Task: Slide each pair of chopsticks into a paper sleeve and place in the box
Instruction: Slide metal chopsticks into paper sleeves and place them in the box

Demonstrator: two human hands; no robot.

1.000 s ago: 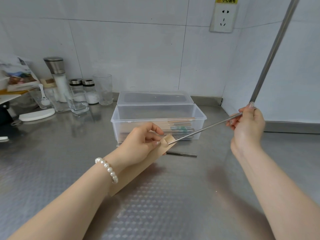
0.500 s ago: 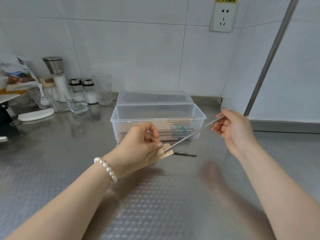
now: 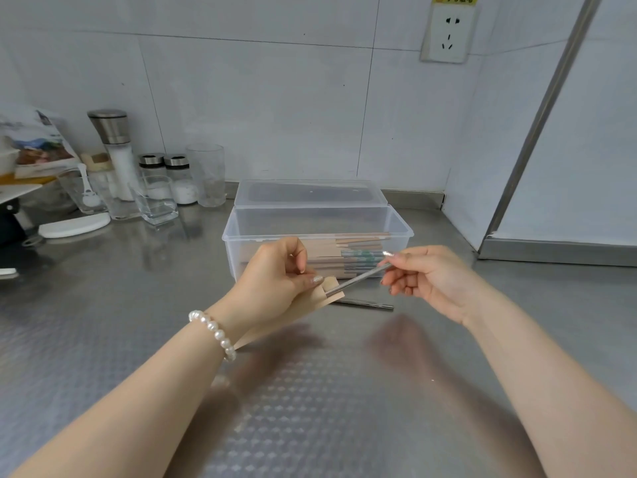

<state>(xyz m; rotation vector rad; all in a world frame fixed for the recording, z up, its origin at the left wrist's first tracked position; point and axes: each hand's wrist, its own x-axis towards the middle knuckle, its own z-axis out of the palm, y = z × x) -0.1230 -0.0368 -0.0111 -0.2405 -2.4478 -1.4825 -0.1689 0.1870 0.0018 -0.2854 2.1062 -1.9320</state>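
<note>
Mid-sleeving: left hand (image 3: pixel 275 277) pinches paper sleeve (image 3: pixel 312 300) mouth, right hand (image 3: pixel 427 277) pinches metal chopstick (image 3: pixel 358 279), tip just inside. Second chopstick (image 3: pixel 365 304) waits on worktop (image 3: pixel 310 408), frame centre. Next, probably: push home, grab its mate.

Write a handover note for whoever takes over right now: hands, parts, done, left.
Left hand holds the paper sleeve open at its mouth.
Right hand pinches one metal chopstick, its tip partly inside the sleeve.
Second chopstick lies on the counter before the box.
Done: several sleeved pairs already in the box.
Left: push this one in, add the second, box the sleeve.
</note>
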